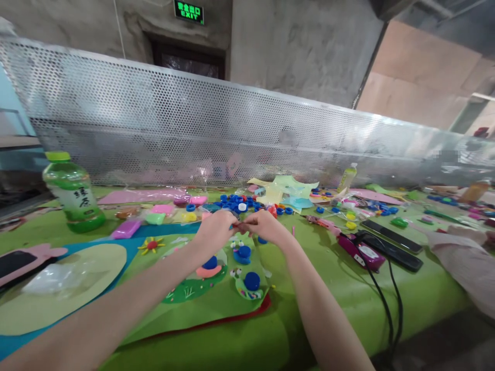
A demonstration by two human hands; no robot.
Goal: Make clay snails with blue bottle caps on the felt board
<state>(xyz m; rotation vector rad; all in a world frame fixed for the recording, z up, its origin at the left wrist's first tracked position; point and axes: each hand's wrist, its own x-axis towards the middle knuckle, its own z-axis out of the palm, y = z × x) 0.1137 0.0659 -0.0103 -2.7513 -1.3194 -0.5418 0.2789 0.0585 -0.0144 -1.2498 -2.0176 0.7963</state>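
My left hand (218, 229) and my right hand (264, 224) meet above the top edge of a green craft sheet (154, 309). Both are closed in a pinch around something small and dark reddish, too small to name. Below them on the sheet are snail figures with blue caps, one (244, 252) just under my hands and another (252, 282) at the right edge. A further blue cap (211, 263) sits on a pink curved shape to the left. A red and yellow sun (151, 245) lies at the sheet's upper left.
Blue caps (232, 200) lie behind my hands. A green bottle (75, 193) stands at the left. To the right are a purple device (361, 252) with black cables, a phone (392, 236) and another person's sleeve (462, 263). A perforated metal panel (174, 123) backs the table.
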